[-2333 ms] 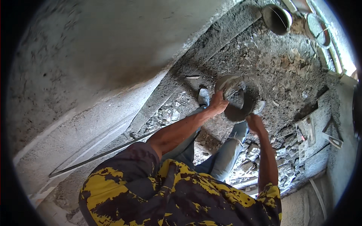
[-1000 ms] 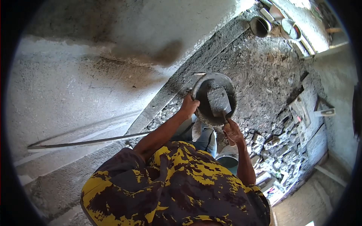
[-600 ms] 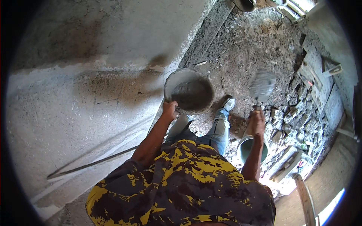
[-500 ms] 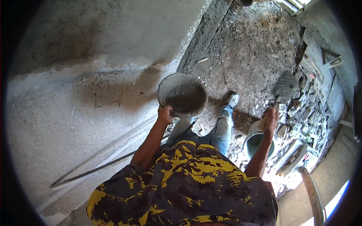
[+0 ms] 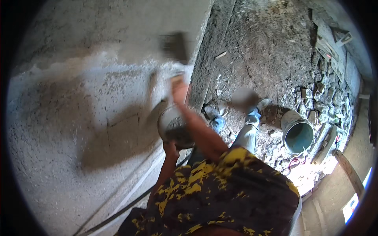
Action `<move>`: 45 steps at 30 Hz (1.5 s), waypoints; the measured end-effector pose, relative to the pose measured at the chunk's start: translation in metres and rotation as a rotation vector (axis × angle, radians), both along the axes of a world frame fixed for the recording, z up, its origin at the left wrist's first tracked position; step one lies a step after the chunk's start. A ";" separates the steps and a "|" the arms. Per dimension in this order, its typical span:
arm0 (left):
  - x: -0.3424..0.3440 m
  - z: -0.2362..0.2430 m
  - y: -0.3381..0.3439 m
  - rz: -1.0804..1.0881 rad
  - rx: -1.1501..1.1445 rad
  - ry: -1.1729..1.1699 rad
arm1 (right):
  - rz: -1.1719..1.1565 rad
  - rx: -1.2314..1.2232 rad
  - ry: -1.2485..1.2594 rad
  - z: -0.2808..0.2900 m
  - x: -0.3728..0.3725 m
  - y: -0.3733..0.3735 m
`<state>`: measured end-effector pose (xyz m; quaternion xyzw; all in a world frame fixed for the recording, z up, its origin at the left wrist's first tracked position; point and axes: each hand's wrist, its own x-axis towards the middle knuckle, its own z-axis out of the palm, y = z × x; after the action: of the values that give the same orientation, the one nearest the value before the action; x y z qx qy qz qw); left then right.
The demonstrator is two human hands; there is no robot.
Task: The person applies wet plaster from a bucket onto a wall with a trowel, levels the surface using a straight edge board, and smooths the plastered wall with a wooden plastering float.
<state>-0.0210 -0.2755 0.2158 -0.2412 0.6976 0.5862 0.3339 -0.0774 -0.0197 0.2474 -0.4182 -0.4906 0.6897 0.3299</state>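
Observation:
My left hand [image 5: 171,149] grips the near rim of a round grey pan [image 5: 164,125], which holds dark wet mortar [image 5: 179,133]. My right arm reaches across in front of the pan and hides its right side. A trowel is in my right hand [image 5: 179,89], closed round the handle. The trowel's blade [image 5: 175,47], smeared by motion, is near the edge of the wall [image 5: 130,35] on the left. Whether the blade touches the wall, I cannot tell.
A bucket [image 5: 298,135] stands on the right, next to heaped rubble [image 5: 327,106]. Boards [image 5: 330,51] lean at the far right. A blurred round brown shape [image 5: 245,98] is between my feet; its kind is unclear. A long dark rod [image 5: 118,214] slants at lower left.
My right hand has swung the trowel from above the bucket on the right across to the wall on the left. The pan sits slightly lower in view, and my body has turned left.

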 end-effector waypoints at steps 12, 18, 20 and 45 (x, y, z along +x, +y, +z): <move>0.029 0.001 0.032 -0.044 -0.032 0.190 | 1.014 0.680 -0.654 0.010 0.211 0.035; 0.090 0.041 0.138 -0.415 -0.160 0.339 | 1.217 0.458 -0.882 -0.084 0.270 0.055; 0.107 0.056 0.157 -0.495 -0.197 0.415 | 1.352 0.386 -0.806 -0.078 0.274 0.067; 0.036 0.024 0.125 -0.262 0.050 0.198 | -0.342 -0.199 -0.072 0.090 0.423 0.135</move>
<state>0.0155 -0.1504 0.2401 -0.0810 0.7379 0.5757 0.3429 0.3452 0.1152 0.3378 -0.5503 -0.3531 0.6534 0.3815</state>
